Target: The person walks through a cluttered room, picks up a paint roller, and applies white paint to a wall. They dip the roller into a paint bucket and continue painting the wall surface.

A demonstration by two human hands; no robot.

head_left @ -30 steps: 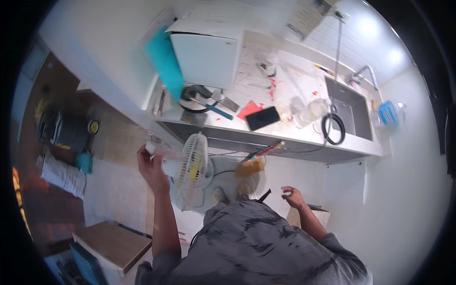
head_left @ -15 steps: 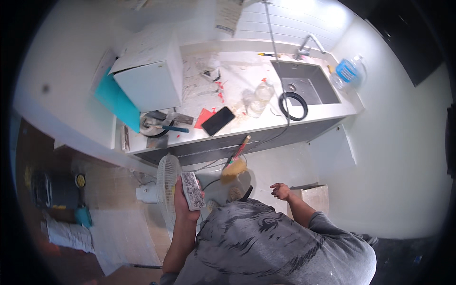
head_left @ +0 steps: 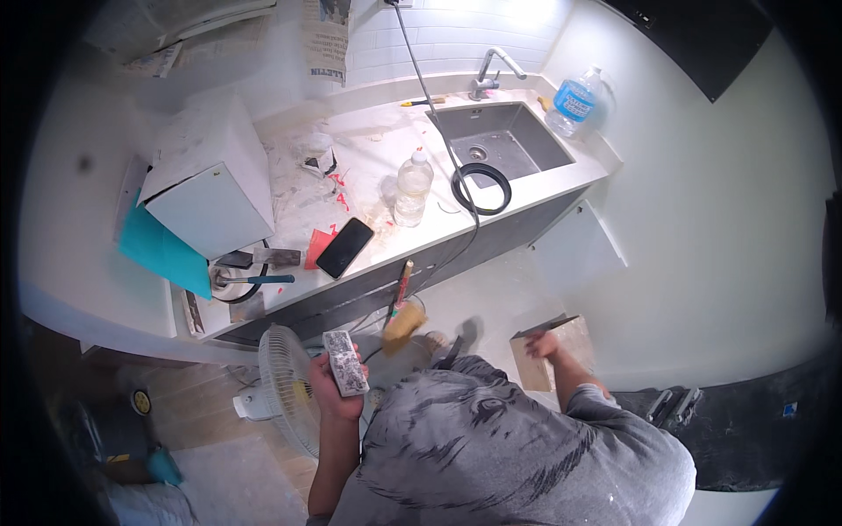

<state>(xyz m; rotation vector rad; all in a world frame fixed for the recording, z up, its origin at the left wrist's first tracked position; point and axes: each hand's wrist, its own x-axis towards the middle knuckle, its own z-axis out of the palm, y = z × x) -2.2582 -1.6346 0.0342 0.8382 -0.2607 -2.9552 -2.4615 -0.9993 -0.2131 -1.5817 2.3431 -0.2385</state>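
In my left hand (head_left: 340, 394) is a dusty rectangular block (head_left: 346, 364) that looks like a sanding block, its white, dark-speckled face turned up. My fingers wrap its sides, close beside the white fan (head_left: 285, 386). My right hand (head_left: 542, 344) reaches out over the opening of a brown box (head_left: 574, 337). Motion smears its fingers, so whether they hold anything does not show. A yellowish brush-like head (head_left: 404, 323) on a red stick stands between my hands, near the cabinet front.
The white counter (head_left: 368, 140) carries a black phone (head_left: 346, 248), a clear bottle (head_left: 413, 188), a hammer (head_left: 254, 279), a large white box (head_left: 215, 206) and a black ring (head_left: 481, 188) by the sink (head_left: 526, 140). A grey cable (head_left: 430, 96) hangs across. A large water bottle (head_left: 574, 103) stands far right.
The view has swung right, shifting the counter leftward. My right hand has moved outward to the brown box. My left hand still holds the block.
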